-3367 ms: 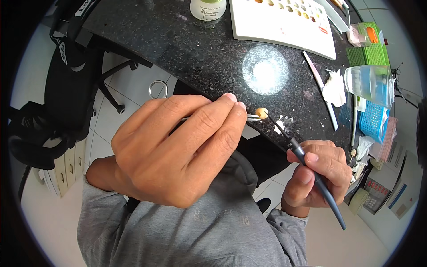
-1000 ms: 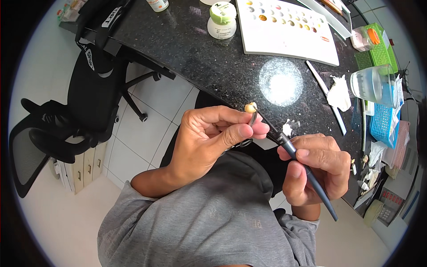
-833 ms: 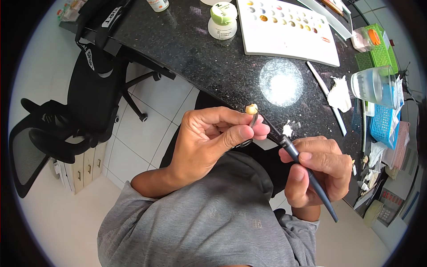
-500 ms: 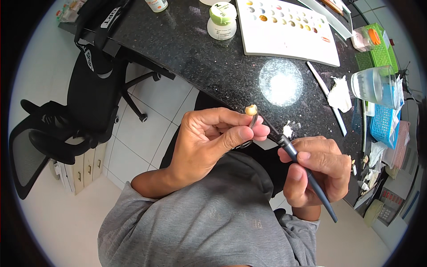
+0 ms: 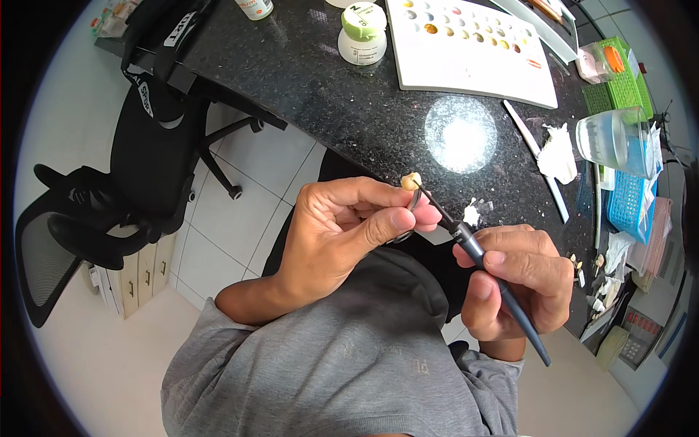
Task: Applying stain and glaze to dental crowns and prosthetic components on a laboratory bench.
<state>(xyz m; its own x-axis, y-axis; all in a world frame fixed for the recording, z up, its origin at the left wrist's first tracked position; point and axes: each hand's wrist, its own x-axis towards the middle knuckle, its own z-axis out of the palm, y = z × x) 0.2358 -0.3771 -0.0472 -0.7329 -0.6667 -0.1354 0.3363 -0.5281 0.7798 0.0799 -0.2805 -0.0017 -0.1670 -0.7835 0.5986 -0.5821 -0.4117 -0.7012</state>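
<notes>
My left hand [image 5: 346, 226] is closed around a curved metal forceps [image 5: 416, 199], mostly hidden by the fingers. At its tip sits a small cream-coloured tooth crown [image 5: 411, 181]. My right hand [image 5: 520, 277] grips a fine brush [image 5: 477, 251] with a dark blue-grey handle, thumb and fingers pinched round it like a pen. The brush's thin dark end slants up to the left and meets the right side of the crown; whether it touches cannot be made out. Both hands are just off the near edge of the black speckled table [image 5: 349, 109].
A white palette [image 5: 466, 73] with coloured wells lies at the back, beside a green-lidded jar [image 5: 362, 35]. On the right are a water glass [image 5: 615, 138], crumpled tissue [image 5: 557, 156], a white strip [image 5: 535, 153] and a blue basket [image 5: 628, 200]. A black chair [image 5: 149, 146] stands left.
The brush end has shifted slightly up and left against the crown. The crown looks slightly turned. My left hand stays almost still.
</notes>
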